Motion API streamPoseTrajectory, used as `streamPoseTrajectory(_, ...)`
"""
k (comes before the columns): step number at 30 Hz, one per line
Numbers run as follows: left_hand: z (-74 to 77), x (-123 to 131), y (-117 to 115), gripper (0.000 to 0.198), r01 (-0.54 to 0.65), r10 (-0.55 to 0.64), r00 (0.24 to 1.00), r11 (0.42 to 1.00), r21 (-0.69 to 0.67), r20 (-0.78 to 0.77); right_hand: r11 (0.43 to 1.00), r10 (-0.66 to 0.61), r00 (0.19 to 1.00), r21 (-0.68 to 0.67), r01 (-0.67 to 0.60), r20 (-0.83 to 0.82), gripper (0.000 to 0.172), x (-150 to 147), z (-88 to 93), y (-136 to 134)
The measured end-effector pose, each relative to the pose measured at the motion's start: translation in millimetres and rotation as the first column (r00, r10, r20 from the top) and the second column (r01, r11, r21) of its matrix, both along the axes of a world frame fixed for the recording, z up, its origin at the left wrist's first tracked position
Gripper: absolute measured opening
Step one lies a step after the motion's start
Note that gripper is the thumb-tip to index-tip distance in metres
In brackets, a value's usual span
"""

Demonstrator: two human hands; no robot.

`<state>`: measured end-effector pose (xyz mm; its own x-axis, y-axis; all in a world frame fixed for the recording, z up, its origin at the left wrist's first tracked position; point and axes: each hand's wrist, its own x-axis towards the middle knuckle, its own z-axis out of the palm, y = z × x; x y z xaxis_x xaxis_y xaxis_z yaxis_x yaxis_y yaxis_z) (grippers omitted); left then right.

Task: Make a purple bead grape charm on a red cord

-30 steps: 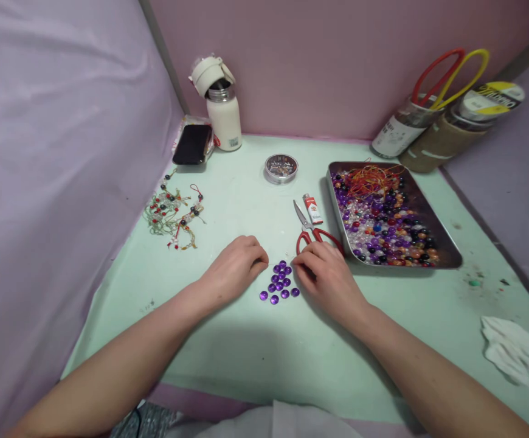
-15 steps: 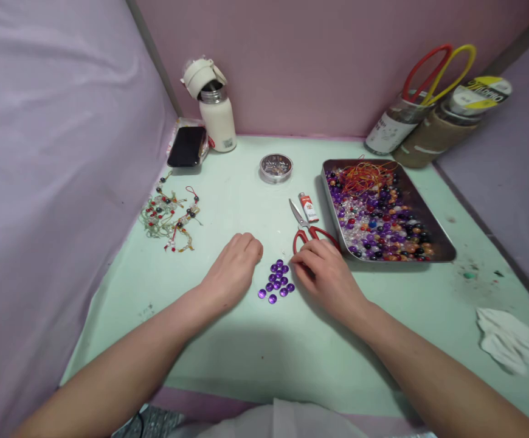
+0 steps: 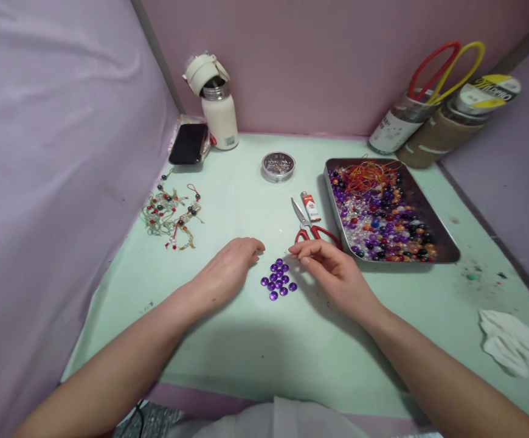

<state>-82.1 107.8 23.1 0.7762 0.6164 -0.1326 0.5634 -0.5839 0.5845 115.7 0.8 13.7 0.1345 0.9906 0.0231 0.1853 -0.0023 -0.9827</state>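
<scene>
A small cluster of shiny purple beads [image 3: 279, 277] lies on the table between my two hands. Left of it, my left hand [image 3: 232, 264] is closed, its fingertips drawn together; whatever they hold, if anything, is too small to make out. On the other side my right hand [image 3: 326, 264] has its thumb and fingers bent into a pinch just above the table, and I cannot make out what is in it. A tiny clear speck, perhaps a bead [image 3: 286, 250], shows by its fingertips. Red-handled scissors [image 3: 307, 225] lie just beyond the right hand.
A metal tray [image 3: 447, 246] of mixed beads and orange cord stands right, beside a lighter [image 3: 311, 207]. Beaded strings [image 3: 173, 216] lie left. Behind are a round clear case [image 3: 278, 165], a bottle [image 3: 221, 121], a phone [image 3: 189, 144] and jars [image 3: 396, 128]. A crumpled tissue [image 3: 511, 340] lies right.
My left hand's fingers have straightened a little from a tighter curl. The right hand has lifted slightly and turned, showing more of its thumb. The view has shifted slightly.
</scene>
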Motion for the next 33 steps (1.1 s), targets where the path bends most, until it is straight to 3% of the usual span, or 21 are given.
streamPoseTrajectory(4, 4.4, -5.5, 3.1, 0.026, 0.074, -0.074, 0.997, 0.996, -0.044, 0.002, 0.997, -0.005, 0.976, -0.072, -0.011, -0.216, 0.010, -0.4, 1.3, 0.4)
streamPoseTrajectory(7, 14.3, -5.3, 6.9, 0.020, 0.044, -0.032, 0.998, 0.963, -0.267, 0.052, 0.997, -0.007, 0.926, -0.072, -0.022, -0.378, 0.012, -0.9, 2.6, 0.4)
streamPoseTrajectory(9, 22.5, -5.5, 10.7, 0.015, 0.042, 0.009, 0.995, 0.864, -0.502, 0.099, 0.997, -0.013, 0.873, -0.069, -0.024, -0.488, 0.012, 0.1, 4.4, 0.7)
streamPoseTrajectory(11, 28.9, -7.8, 15.6, 0.013, 0.029, 0.131, 0.975, 0.724, -0.689, 0.178, 0.995, -0.046, 0.825, -0.095, -0.009, -0.563, 0.010, 2.8, 6.5, 1.4)
streamPoseTrajectory(14, 31.7, -14.9, 24.0, 0.016, 0.026, 0.348, 0.902, 0.548, -0.836, 0.256, 0.988, -0.122, 0.807, -0.144, 0.046, -0.578, 0.008, 8.1, 8.5, 3.2)
streamPoseTrajectory(16, 29.5, -19.2, 28.8, 0.018, 0.040, 0.425, 0.862, 0.486, -0.873, 0.276, 0.985, -0.152, 0.823, -0.154, 0.079, -0.547, 0.009, 10.4, 8.9, 4.1)
streamPoseTrajectory(22, 18.1, -15.8, 30.7, 0.021, 0.119, 0.507, 0.814, 0.335, -0.935, 0.285, 0.987, -0.122, 0.884, -0.150, 0.059, -0.451, 0.011, 9.4, 9.9, 2.3)
streamPoseTrajectory(26, 13.3, -3.7, 21.0, 0.023, 0.136, 0.607, 0.730, 0.321, -0.937, 0.314, 0.988, -0.070, 0.912, -0.157, 0.006, -0.404, 0.012, 7.2, 9.4, -0.5)
streamPoseTrajectory(29, 9.4, 5.9, 10.6, 0.021, 0.127, 0.622, 0.717, 0.328, -0.936, 0.315, 0.989, -0.039, 0.940, -0.149, -0.013, -0.338, 0.012, 5.7, 9.6, -2.0)
streamPoseTrajectory(31, 5.5, 10.9, 3.4, 0.017, 0.112, 0.591, 0.742, 0.357, -0.927, 0.317, 0.990, -0.020, 0.970, -0.140, -0.014, -0.242, 0.013, 4.7, 10.3, -3.1)
streamPoseTrajectory(33, 1.9, 14.1, -3.4, 0.012, 0.094, 0.546, 0.766, 0.427, -0.899, 0.339, 0.994, -0.010, 0.996, -0.108, 0.001, -0.084, 0.013, 3.8, 10.6, -4.8)
